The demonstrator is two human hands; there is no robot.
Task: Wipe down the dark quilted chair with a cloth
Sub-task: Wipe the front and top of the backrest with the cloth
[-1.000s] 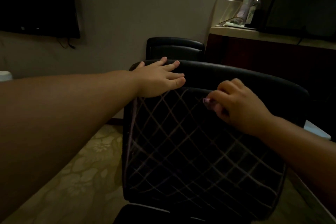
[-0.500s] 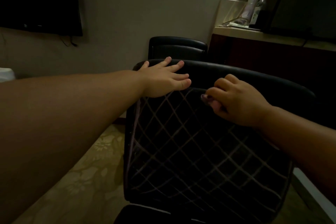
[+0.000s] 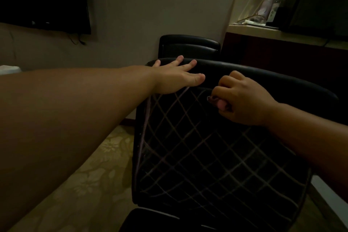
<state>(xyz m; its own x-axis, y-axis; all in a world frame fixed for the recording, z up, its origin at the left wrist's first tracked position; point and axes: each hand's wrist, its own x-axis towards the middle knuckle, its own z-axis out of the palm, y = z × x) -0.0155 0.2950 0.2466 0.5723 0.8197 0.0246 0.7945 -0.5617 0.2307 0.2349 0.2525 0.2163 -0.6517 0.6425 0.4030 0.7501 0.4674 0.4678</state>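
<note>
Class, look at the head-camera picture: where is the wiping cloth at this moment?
The cloth is bunched in the right hand, right of centre, pressed on the quilted chair back just under its top edge.

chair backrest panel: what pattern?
Diamond quilting: pale stitched lines crossing on a black chair backrest, below a plain black top edge. Head view, the only one, shows it.

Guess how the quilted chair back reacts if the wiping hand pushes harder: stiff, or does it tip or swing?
Probably steady: the left hand lies flat on the quilted chair's top edge, bracing it. The quilted panel likely gives slightly. Its base is out of view, so swivel or roll can't be ruled out.
</note>
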